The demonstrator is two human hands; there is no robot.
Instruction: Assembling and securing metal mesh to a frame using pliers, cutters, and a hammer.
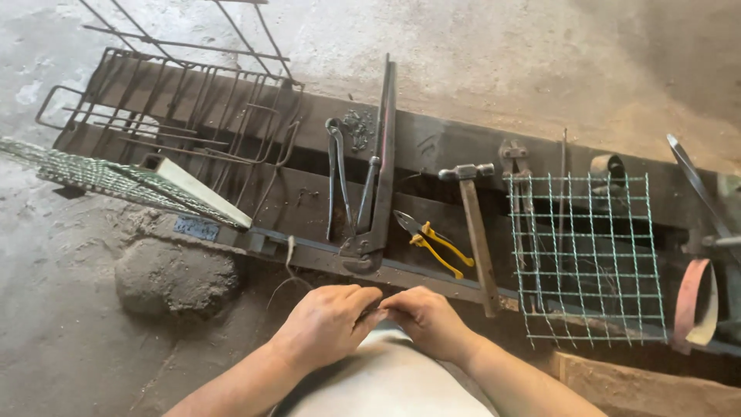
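Both the left hand (324,323) and right hand (427,320) close their grip on a thin wire (370,313) near the worktop's (432,143) near edge, where it could slip or prick a fingertip, judging by the pinch.

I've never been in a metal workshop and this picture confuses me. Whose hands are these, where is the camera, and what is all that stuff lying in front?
The camera sits on the person's head and looks down, so both hands are their own. The left hand and right hand meet fingertip to fingertip, pinching something thin and dark between them; it is too small to tell what. In front lies a dark metal workbench. On it, from left to right: bent wire racks, a large lever cutter, yellow-handled pliers, a hammer and a square of green wire mesh. A roll of green mesh juts out at the left.
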